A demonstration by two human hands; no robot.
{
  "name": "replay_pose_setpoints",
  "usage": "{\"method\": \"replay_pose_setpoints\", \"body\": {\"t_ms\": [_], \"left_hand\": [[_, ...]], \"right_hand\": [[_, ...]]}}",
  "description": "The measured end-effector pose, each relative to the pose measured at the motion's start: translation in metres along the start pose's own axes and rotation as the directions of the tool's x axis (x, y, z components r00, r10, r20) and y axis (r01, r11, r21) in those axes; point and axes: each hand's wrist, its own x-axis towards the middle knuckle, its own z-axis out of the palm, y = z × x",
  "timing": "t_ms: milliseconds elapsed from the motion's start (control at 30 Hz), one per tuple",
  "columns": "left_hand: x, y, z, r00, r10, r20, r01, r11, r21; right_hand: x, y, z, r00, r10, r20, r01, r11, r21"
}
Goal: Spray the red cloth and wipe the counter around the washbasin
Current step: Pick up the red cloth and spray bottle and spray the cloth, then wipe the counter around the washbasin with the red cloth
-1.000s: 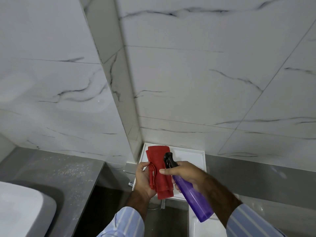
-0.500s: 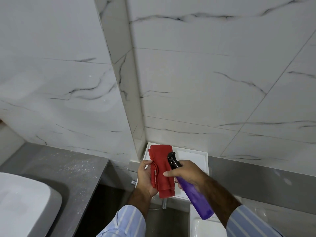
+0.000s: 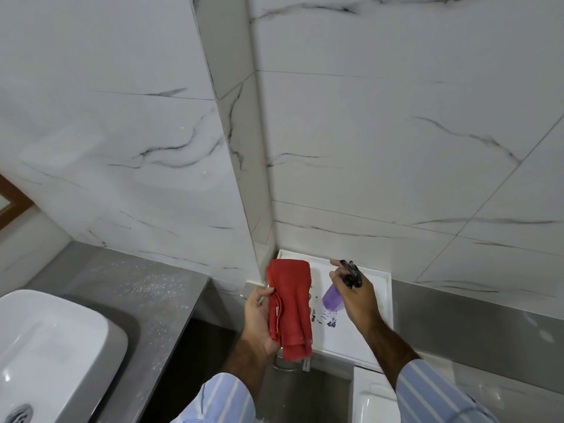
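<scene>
My left hand [image 3: 258, 319] grips a folded red cloth [image 3: 291, 306], held upright in front of the wall corner. To its right, my right hand [image 3: 355, 296] is closed around a purple spray bottle [image 3: 332, 296] with a black nozzle, apart from the cloth and blurred by motion. The grey counter [image 3: 131, 288] lies at lower left, speckled with droplets. On it stands the white washbasin [image 3: 52, 346], its drain at the bottom left edge.
A white cistern top [image 3: 360, 337] sits behind both hands in the corner. White toilet ceramic [image 3: 372, 401] shows below it. Marble-veined tiled walls meet at the corner [image 3: 244, 166]. A grey ledge [image 3: 473, 319] runs along the right wall. A dark gap [image 3: 195, 361] separates counter and toilet.
My right hand has pulled the spray bottle away to the right of the cloth and turned it. The camera has shifted left, showing more of the counter and washbasin.
</scene>
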Motion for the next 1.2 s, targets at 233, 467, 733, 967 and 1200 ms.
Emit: {"method": "replay_pose_setpoints", "body": {"t_ms": [233,467,733,967,1200], "left_hand": [[-0.005,0.0,-0.013,0.999,-0.007,-0.035,0.008,0.999,0.046],[-0.023,0.002,-0.015,1.0,-0.008,-0.015,0.008,1.0,0.002],[-0.065,0.033,-0.044,0.995,0.021,0.101,-0.021,1.0,0.0],[-0.102,0.143,-0.116,0.996,-0.017,0.082,-0.007,0.959,0.285],[-0.134,0.319,-0.211,0.971,0.191,-0.144,-0.057,0.77,0.636]], "right_hand": [[0.027,0.025,0.004,1.0,0.027,-0.016,-0.028,0.998,-0.063],[0.001,0.019,-0.017,0.987,0.149,-0.06,-0.153,0.985,-0.076],[-0.088,0.009,0.065,0.913,0.361,0.19,-0.388,0.913,0.128],[-0.016,-0.081,0.215,0.743,0.325,0.585,-0.559,0.782,0.276],[0.027,-0.117,0.379,0.82,0.228,0.525,-0.359,0.919,0.162]]}}
